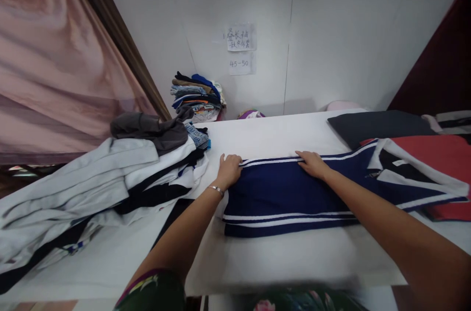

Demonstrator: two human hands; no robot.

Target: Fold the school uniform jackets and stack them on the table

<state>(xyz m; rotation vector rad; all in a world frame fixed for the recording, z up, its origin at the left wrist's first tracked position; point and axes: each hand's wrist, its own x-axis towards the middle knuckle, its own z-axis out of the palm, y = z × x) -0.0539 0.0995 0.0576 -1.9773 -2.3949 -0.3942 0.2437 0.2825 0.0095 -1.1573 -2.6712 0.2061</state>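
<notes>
Left fingers (236, 158) curled against navy garment (279, 186), pinch unclear, right fingers (307, 156) slightly parted atop it

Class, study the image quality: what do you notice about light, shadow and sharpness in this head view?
Head view: soft sheen on the pink curtain; head view: soft, faint shadow on the white table below the navy garment; head view: top right corner dark and blurred; head view: numbers on the lower paper sheet readable.
</notes>
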